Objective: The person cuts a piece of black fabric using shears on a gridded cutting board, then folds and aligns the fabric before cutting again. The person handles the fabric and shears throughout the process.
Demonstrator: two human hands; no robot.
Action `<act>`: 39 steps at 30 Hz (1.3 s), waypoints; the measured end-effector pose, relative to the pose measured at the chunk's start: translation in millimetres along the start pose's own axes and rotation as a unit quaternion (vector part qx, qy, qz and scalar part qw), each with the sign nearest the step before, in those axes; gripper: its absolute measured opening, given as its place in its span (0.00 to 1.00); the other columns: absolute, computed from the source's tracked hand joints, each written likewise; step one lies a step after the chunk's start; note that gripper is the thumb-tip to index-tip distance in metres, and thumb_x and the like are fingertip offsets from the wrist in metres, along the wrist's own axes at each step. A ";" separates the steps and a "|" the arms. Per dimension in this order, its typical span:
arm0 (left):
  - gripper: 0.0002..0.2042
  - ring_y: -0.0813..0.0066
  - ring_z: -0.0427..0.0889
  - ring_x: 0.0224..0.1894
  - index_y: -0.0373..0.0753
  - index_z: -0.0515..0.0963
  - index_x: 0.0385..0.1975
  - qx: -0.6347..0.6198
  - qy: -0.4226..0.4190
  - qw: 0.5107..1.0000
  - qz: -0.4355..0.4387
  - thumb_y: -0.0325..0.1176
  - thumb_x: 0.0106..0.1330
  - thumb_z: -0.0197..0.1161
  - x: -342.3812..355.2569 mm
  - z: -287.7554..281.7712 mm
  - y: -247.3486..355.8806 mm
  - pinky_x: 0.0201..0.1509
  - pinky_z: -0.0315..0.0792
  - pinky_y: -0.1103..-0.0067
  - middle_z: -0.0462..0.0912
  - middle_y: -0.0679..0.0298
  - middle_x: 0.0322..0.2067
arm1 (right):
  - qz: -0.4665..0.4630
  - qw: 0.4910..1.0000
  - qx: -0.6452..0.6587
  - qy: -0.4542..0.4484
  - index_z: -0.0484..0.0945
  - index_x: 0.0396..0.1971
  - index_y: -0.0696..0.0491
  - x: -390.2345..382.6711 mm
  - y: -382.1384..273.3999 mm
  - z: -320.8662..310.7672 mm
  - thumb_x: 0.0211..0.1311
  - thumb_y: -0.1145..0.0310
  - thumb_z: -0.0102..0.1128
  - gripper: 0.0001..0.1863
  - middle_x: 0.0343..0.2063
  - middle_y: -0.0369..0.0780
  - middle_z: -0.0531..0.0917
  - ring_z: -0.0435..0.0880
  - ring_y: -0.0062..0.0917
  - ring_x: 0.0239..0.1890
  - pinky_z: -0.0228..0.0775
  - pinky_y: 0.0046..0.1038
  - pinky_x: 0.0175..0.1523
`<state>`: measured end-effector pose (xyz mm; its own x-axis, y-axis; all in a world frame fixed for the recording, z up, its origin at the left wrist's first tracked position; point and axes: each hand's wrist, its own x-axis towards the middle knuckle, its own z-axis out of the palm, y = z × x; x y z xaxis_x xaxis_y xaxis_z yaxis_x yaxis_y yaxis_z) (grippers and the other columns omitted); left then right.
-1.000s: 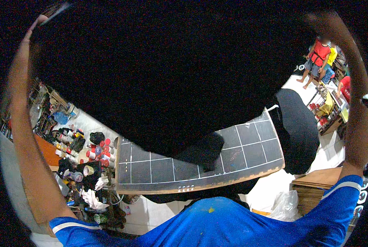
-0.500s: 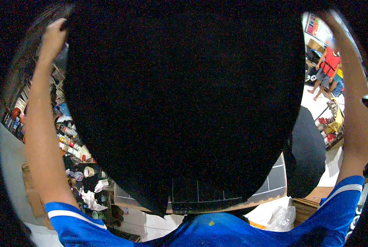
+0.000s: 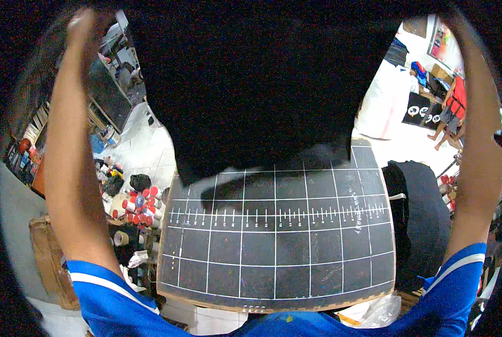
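A large black cloth (image 3: 262, 90) hangs raised across the upper middle of the head view. My left hand (image 3: 83, 22) is high at the top left, its fingers closed on the cloth's dark corner and slightly blurred. My right hand (image 3: 447, 18) is high at the top right beside the cloth; its fingers are lost in darkness. Below, a dark board table (image 3: 293, 247) shows a white grid and a marked scale, with the cloth's lower edge over its far part.
Red-capped containers (image 3: 141, 208) crowd the left beside a tape roll (image 3: 122, 238). A black draped item (image 3: 422, 224) lies right of the table. A person in red (image 3: 455, 98) stands at upper right. A white sheet-covered bundle (image 3: 374, 106) and posters (image 3: 441, 42) are behind.
The cloth dropped over most of the table, then rose, uncovering more of the board and its scale. My left hand moved rightward. The person in red appears farther right and lower.
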<state>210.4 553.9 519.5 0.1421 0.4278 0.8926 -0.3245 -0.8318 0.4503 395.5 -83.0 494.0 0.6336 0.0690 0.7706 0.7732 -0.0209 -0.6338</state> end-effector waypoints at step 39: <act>0.28 0.68 0.59 0.22 0.30 0.66 0.21 0.190 -0.290 0.841 -0.415 0.44 0.83 0.57 -603.5 -236.8 42.4 0.28 0.59 0.62 0.61 0.54 0.16 | 0.462 0.837 -0.179 -0.232 0.79 0.30 0.63 -564.9 50.5 -83.0 0.76 0.70 0.66 0.14 0.25 0.35 0.80 0.82 0.16 0.27 0.83 0.25 0.31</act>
<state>-110.6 344.2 -5.0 0.6408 0.7637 0.0781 0.4182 -0.4327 0.7987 79.0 -205.8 32.2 0.9508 0.2370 -0.1997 -0.0300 -0.5708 -0.8205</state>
